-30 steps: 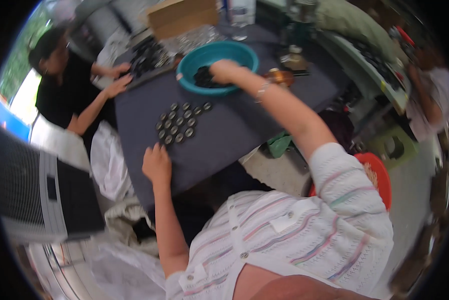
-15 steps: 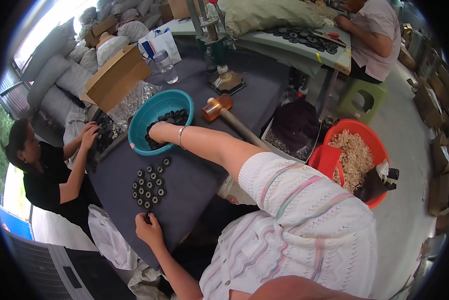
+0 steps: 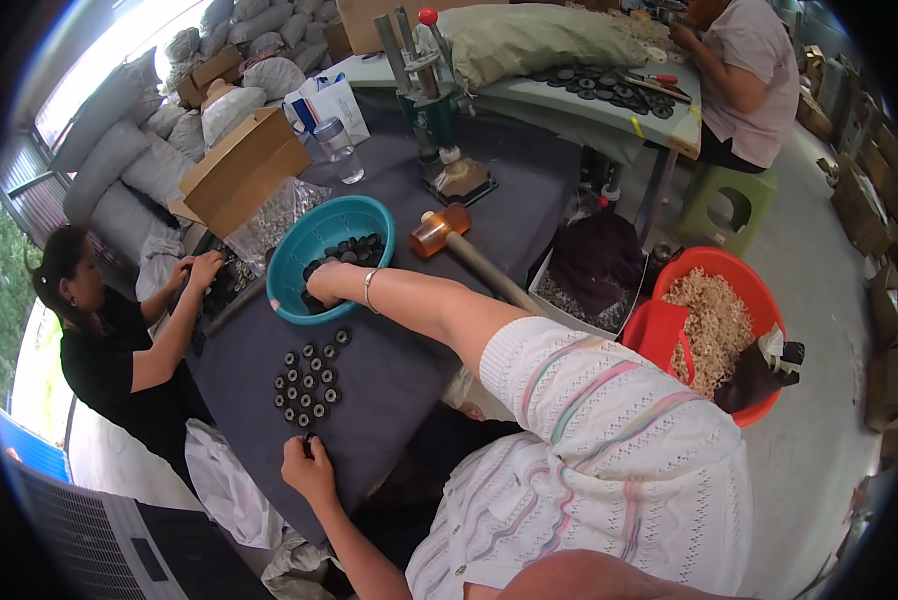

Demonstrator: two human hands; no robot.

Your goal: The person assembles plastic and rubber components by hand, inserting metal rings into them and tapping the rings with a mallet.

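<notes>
My left hand is at the near edge of the dark-covered table, its fingers closed on a small black round piece. Just beyond it, several black ring-shaped pieces with pale metallic centres are laid out in loose rows. My right hand reaches down into a teal plastic basin partly filled with loose black round pieces. Its fingers are hidden among those pieces and by the hand itself. A bracelet circles the right wrist.
Right of the basin lies an orange-headed mallet; behind it stands a green hand press. A clear bottle and a cardboard box are farther back. A co-worker sorts pieces at left. A red tub holds pale shavings.
The whole view has shifted slightly, moving the table a little right and down. My right hand stays in the basin, and my left hand still holds its piece.
</notes>
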